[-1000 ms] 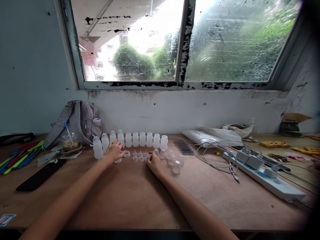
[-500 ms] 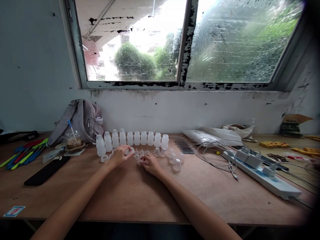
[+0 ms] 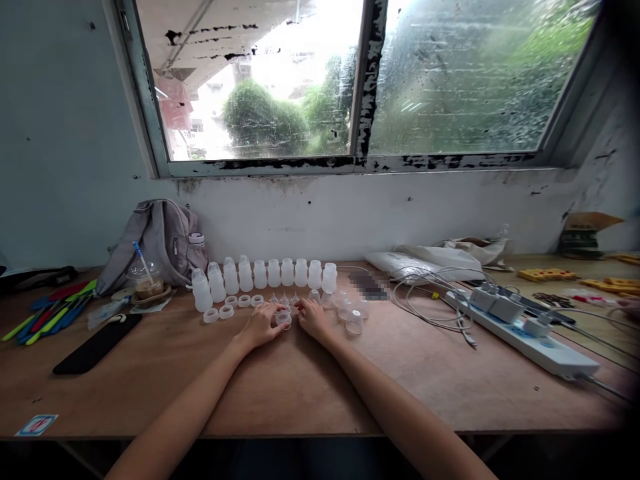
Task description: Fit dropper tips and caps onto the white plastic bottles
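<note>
While bottles (image 3: 287, 273) line the table (image 3: 280, 400), a window (image 3: 367, 87) glows behind.

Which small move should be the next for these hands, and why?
Perhaps the right hand should move in to steady the white ring: the left hand alone grips it, and the right is close by, near the clear teats.

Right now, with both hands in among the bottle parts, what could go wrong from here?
The left hand grips a collar ring close to the clear nipples, so it might knock some over.
The right hand is near the clear caps; a sideways slip could scatter them.
The baby bottles stand upright in a tight row, so bumping one could topple its neighbours.
</note>
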Demonstrator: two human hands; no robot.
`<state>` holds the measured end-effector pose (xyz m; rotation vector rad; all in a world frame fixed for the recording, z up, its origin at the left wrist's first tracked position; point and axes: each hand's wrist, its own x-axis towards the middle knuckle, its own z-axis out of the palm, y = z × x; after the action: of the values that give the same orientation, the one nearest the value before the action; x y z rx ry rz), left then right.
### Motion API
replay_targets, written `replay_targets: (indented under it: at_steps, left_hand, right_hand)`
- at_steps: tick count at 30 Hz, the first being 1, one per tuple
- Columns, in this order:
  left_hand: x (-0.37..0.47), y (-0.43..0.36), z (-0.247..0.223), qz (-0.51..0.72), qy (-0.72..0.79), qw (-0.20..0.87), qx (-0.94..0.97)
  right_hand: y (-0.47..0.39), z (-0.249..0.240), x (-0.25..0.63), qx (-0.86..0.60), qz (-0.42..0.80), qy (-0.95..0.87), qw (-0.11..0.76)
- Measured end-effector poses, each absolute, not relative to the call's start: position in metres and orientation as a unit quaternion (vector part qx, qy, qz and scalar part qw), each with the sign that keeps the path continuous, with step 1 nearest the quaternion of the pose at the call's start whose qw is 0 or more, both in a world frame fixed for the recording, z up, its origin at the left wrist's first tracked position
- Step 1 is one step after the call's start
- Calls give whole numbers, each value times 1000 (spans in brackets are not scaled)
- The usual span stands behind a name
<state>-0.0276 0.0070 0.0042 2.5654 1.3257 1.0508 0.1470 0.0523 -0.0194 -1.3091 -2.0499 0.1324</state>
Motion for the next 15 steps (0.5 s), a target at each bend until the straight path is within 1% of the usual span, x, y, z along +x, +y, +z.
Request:
replay_targets:
  at_steps: [7,11,15]
  left_hand:
    - [-25,12,-2,296,436,64,847]
    - [-23,13,-2,336,445,68,827]
    - [-23,19,-2,394,458,138,785]
  right_hand:
    - [48,-21,142,-511,52,-789,336]
    - [50,-22,143,-496,70,-793,346]
    - [43,-17,140,-416,111,-819,380]
